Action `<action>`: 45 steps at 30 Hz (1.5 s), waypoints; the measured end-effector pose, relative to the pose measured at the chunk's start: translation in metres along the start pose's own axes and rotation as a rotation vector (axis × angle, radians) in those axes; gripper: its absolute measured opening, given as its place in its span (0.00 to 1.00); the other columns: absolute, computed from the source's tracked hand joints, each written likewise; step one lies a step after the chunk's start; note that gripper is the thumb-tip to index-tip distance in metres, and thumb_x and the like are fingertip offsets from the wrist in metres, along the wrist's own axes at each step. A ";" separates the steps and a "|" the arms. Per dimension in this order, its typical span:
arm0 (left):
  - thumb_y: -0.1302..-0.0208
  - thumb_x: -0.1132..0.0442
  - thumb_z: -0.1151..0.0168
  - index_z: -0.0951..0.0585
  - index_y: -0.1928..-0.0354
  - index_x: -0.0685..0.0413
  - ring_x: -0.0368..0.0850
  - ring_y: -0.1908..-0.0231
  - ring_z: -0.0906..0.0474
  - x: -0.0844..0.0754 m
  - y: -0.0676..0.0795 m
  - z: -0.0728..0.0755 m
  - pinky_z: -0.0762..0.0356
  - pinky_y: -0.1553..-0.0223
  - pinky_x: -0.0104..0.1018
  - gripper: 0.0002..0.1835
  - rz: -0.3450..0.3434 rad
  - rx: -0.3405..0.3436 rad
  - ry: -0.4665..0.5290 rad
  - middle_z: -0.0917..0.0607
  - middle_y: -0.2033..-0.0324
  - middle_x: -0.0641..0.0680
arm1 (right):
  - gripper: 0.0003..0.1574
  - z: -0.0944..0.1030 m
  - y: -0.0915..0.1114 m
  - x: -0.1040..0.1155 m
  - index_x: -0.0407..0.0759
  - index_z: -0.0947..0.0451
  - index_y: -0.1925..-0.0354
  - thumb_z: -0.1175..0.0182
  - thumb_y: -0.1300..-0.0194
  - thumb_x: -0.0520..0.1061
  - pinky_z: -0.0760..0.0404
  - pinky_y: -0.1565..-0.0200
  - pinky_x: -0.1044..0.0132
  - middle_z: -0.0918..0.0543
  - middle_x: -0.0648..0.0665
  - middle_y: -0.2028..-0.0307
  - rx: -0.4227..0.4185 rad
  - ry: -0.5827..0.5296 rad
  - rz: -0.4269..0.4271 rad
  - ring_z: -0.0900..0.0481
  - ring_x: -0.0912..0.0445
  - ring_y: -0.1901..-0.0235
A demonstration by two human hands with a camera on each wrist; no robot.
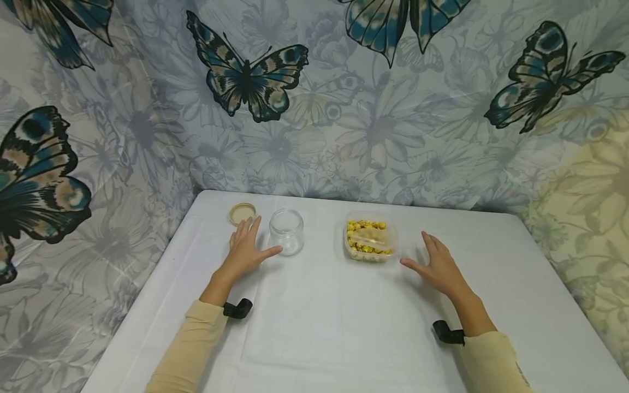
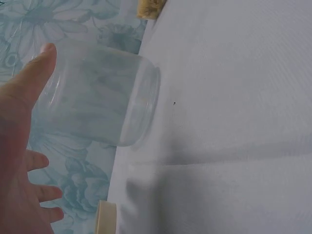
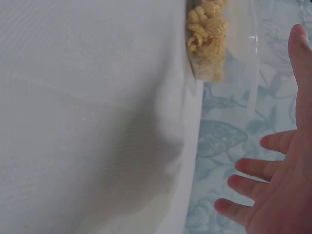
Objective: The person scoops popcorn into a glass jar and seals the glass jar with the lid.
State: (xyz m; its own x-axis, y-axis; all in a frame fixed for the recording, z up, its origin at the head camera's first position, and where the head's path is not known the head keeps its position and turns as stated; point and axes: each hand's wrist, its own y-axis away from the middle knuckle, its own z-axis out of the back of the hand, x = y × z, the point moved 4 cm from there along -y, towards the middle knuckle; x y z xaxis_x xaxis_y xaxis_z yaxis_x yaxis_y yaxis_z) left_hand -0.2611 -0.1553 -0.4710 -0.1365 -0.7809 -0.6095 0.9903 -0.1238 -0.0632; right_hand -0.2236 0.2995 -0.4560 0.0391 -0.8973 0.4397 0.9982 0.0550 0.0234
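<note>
My left hand (image 1: 244, 252) hovers with fingers spread at the left of an uncapped clear jar (image 1: 286, 236), which stands upright. Its thumb reaches across the jar's side in the left wrist view. Just beyond those fingertips lies a round gold-coloured lid (image 1: 231, 215). Right of the jar sits a clear plastic container (image 1: 368, 257) filled with yellow popcorn (image 1: 356, 225); a pale, see-through piece (image 1: 371, 237) rests on the popcorn. My right hand (image 1: 441, 268) is held to the right of this container, thumb and fingers apart, holding nothing.
A white cloth covers the table (image 1: 314, 327). Its back edge runs along a wall hanging (image 1: 324, 147) printed with flowers and large butterflies. Each wrist wears a black camera mount, the left one (image 1: 238, 309) and the right one (image 1: 448, 332).
</note>
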 end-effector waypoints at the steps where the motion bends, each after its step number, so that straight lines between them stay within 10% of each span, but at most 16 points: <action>1: 0.47 0.33 0.35 0.51 0.23 0.53 0.66 0.24 0.62 -0.001 0.000 0.000 0.64 0.28 0.68 0.58 -0.001 0.001 0.008 0.52 0.24 0.65 | 0.68 0.000 0.000 0.001 0.31 0.59 0.24 0.41 0.39 0.72 0.45 0.36 0.27 0.49 0.20 0.30 0.000 -0.003 -0.002 0.50 0.25 0.31; 45: 0.45 0.42 0.30 0.43 0.24 0.46 0.54 0.23 0.61 -0.075 -0.021 0.003 0.49 0.29 0.67 0.50 -0.190 -0.059 0.253 0.48 0.24 0.56 | 0.45 0.008 -0.014 0.005 0.29 0.36 0.33 0.48 0.29 0.63 0.26 0.42 0.38 0.27 0.24 0.40 -0.006 -0.129 0.055 0.29 0.33 0.40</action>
State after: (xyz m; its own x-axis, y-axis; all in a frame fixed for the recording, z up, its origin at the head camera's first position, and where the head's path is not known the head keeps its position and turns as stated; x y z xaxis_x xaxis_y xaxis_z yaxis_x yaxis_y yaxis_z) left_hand -0.2718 -0.0960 -0.4210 -0.3152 -0.5693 -0.7593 0.9487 -0.2113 -0.2354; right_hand -0.2375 0.2977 -0.4467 0.0885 -0.8294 0.5516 0.9949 0.1000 -0.0093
